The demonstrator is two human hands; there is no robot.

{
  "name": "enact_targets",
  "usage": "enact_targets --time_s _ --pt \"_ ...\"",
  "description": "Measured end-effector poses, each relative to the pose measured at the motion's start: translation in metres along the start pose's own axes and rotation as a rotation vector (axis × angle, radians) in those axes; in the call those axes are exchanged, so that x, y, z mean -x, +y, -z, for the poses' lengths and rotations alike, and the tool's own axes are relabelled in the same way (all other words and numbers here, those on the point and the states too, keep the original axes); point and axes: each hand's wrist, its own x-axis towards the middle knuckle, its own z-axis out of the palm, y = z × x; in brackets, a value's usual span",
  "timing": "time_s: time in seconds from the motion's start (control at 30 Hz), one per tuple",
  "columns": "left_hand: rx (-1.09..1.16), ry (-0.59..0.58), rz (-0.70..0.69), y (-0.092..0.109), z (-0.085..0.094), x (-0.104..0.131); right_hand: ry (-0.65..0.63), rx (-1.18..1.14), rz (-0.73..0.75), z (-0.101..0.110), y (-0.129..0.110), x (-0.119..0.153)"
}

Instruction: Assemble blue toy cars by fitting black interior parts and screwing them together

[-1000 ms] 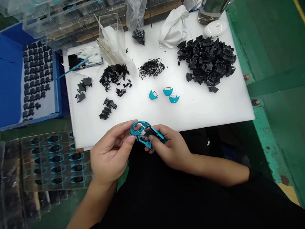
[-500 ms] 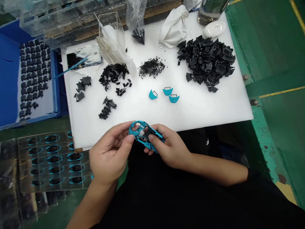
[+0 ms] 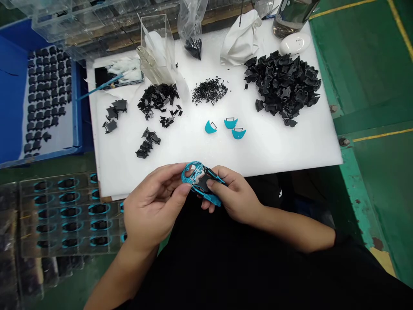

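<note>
Both hands hold a blue plastic frame (image 3: 191, 168) with a rounded end and two long sides, in front of the table's near edge. My left hand (image 3: 158, 200) pinches its rounded end between thumb and fingers. Around the other end closes my right hand (image 3: 237, 193), its thumb pressing on a dark grey plate (image 3: 203, 182) that lies inside the frame. Beyond the hands, a few blue curved caps with thin black loops, one of them a blue cap (image 3: 238, 134), lie on the white table (image 3: 180, 146).
Black moulded parts (image 3: 285, 86) are heaped at the right, with tiny black pins (image 3: 209, 91) and small black clips (image 3: 158, 101) further left. A clear box (image 3: 158, 47) stands at the back. Left are a blue bin (image 3: 75, 129) and a clear tray (image 3: 84, 211) holding blue-rimmed parts.
The dark grey plate now lies flatter and fills more of the frame's middle. The view has shifted slightly; both hands keep their grip.
</note>
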Motion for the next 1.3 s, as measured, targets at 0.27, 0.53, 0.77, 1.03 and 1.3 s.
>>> enact_targets --time_s 0.27,0.53,0.77,1.03,1.3 --pt "0.196 -0.023 0.053 0.001 -0.003 -0.005 -0.047 0.014 -0.009 -0.001 -0.003 0.000" --pt "0.267 -0.094 0.062 -0.006 0.001 -0.005 -0.012 0.046 0.019 -0.002 -0.002 -0.001" --pt "0.364 -0.144 0.102 -0.016 0.003 -0.007 0.030 0.243 0.035 -0.005 -0.007 0.003" --pt "0.331 -0.124 0.104 -0.015 0.004 -0.002 0.046 0.451 0.156 -0.003 -0.003 0.005" --pt "0.411 -0.155 0.074 -0.014 0.004 0.001 0.009 0.439 0.191 -0.001 0.000 0.003"
